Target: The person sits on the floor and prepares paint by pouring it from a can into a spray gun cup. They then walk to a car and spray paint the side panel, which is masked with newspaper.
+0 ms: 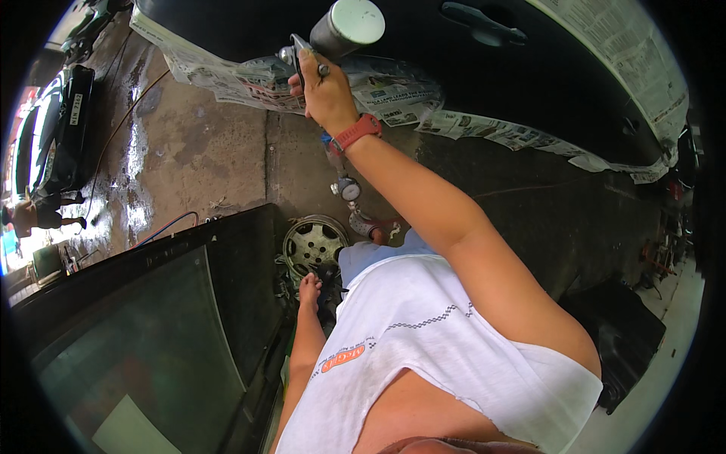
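My right hand [330, 94] is wrapped round the grip of a spray gun [301, 66]. The gun carries a metal cup with a white lid [358, 20]. Under the wrist, which wears a red watch [358, 133], a round pressure gauge [349, 189] hangs in line with the gun's lower end. The gun is close to a dark car body panel [544, 72] that has a door handle [484, 24]. My left hand [309, 289] hangs low by my side near a wheel rim [314, 244], its fingers loosely bent and apart, with nothing visible in them.
Newspaper [484, 129] masks the panel's lower edge and right end. To my left, close by, stands a large dark panel with glass [144, 325]. A hose [125, 121] runs over the wet concrete floor [204, 144]. Farther left are another car [57, 136] and a person [38, 214].
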### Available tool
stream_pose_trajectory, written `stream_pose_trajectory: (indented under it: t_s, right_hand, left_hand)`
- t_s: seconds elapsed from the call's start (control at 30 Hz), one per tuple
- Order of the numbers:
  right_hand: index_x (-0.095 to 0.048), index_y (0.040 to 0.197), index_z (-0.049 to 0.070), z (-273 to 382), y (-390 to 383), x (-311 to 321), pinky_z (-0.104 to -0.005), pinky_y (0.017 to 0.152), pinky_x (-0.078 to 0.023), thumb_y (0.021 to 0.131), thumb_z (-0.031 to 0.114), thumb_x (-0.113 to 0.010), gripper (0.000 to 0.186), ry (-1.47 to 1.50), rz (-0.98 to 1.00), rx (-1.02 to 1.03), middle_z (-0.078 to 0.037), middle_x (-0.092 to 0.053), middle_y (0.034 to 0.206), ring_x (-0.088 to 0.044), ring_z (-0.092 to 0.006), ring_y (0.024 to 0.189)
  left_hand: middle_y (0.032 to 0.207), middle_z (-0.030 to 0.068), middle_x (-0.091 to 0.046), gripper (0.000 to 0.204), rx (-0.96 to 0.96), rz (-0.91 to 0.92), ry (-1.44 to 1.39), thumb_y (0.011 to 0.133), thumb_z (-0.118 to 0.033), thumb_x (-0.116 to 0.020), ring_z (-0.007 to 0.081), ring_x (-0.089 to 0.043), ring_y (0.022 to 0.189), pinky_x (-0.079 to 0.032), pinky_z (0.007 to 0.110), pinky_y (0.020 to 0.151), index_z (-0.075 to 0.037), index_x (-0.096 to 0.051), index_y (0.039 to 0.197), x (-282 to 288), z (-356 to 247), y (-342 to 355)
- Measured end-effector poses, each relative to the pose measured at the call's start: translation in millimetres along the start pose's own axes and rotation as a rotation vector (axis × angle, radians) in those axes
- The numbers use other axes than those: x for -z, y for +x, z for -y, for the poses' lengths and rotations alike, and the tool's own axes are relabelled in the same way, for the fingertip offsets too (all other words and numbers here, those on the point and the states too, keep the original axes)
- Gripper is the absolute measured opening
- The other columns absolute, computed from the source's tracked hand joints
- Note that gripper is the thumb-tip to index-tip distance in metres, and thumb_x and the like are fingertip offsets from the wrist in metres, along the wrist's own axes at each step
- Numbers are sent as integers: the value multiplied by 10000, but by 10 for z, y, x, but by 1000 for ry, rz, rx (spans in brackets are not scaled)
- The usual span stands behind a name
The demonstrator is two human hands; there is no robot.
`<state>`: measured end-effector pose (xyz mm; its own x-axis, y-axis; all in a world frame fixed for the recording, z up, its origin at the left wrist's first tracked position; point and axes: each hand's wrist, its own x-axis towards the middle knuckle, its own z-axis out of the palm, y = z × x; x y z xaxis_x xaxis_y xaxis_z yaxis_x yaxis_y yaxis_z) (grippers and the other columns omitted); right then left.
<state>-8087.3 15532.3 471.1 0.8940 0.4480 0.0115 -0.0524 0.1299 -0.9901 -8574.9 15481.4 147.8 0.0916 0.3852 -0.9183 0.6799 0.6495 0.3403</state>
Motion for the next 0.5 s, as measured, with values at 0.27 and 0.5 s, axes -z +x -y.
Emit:
stream_pose_trajectory:
  t_s: [0.27, 0.5]
  right_hand:
    - [-630, 1220, 15, 158, -172, 864, -235, 410, -469, 1035, 573, -449, 615, -67, -153, -54, -82, -700, 868, -678, -131, 693]
    - [-623, 1177, 1, 317, -705, 2108, -252, 420, -458, 1046, 550, -436, 594, -81, -501, -63, -98, -700, 894, -701, -168, 769]
  left_hand:
    - [1226, 36, -651, 444, 61, 22, 25, 1011, -443, -597, 179, -641, 1000, -483, 336, 813, -121, -580, 1316, -63, 396, 135]
    - [1128, 39, -661, 469, -78, 95, 106, 1012, -441, -597, 168, -639, 963, -485, 350, 864, -72, -596, 1302, -206, -8, 505]
